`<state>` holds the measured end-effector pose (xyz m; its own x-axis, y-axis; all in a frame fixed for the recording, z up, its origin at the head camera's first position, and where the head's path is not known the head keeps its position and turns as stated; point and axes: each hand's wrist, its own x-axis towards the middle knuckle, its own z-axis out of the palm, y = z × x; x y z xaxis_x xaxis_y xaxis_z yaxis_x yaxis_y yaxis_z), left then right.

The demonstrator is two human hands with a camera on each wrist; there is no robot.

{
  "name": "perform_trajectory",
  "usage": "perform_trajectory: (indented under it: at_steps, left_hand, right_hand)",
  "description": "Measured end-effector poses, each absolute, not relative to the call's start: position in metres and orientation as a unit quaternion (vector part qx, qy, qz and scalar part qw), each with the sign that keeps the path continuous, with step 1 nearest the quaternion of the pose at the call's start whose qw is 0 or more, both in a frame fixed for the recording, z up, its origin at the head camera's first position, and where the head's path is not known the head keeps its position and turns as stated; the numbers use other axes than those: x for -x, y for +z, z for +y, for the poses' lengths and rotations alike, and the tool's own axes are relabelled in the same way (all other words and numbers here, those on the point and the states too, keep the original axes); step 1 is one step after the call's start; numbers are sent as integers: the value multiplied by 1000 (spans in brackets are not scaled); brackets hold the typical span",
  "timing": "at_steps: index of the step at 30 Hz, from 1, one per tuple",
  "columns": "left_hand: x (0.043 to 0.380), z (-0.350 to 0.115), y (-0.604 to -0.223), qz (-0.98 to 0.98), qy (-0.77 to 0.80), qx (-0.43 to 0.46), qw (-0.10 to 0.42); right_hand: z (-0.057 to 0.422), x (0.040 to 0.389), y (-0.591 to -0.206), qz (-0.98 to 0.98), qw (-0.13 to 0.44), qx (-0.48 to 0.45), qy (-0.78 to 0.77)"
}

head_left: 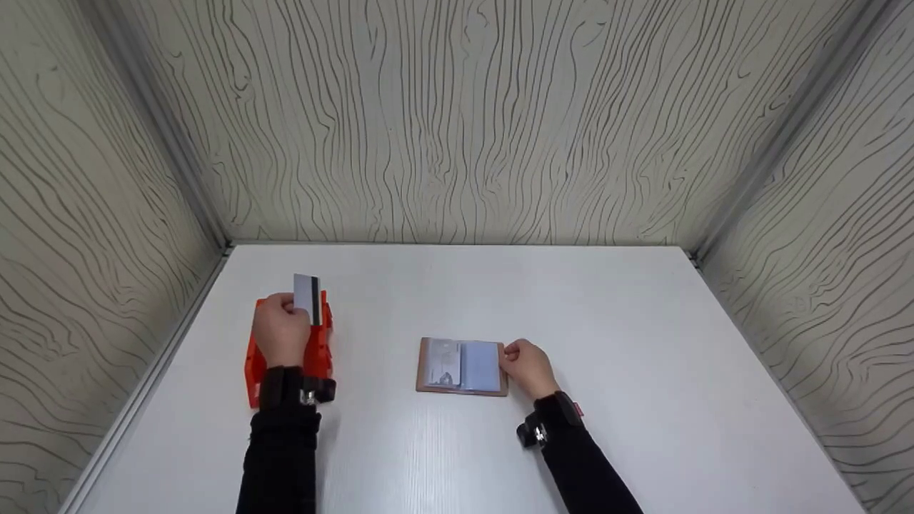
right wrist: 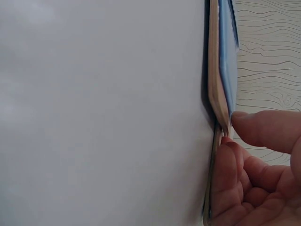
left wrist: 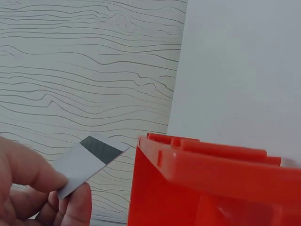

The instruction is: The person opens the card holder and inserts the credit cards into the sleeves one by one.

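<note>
My left hand (head_left: 280, 332) pinches a white card (head_left: 305, 296) with a dark stripe along one edge, between thumb and fingers. It is over an orange-red plastic bin (head_left: 318, 353), whose inside is mostly hidden by the hand in the head view. In the left wrist view the card (left wrist: 84, 165) appears tilted beside the bin's rim (left wrist: 211, 162). A brown card holder (head_left: 423, 365) lies spread out on the table, with clear sleeves and a printed card (head_left: 444, 360) in the left one. At its right edge, my right hand (head_left: 528, 365) grips the cover with thumb and fingers.
The white table (head_left: 571, 300) has wood-grain patterned panels (head_left: 457, 128) at its back and both sides. The bin stands near the table's left edge, the card holder around the middle.
</note>
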<state>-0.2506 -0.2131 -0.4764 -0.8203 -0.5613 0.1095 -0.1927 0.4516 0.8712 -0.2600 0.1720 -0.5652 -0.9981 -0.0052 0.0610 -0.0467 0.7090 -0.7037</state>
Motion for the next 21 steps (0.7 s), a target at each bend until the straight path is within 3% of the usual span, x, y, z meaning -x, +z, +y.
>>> perform_trajectory:
  at_steps: [21]
  left_hand:
    - [241, -174, -490, -790, -558, -219, 131]
  right_hand:
    - [172, 261, -564, -925, 6, 1, 380]
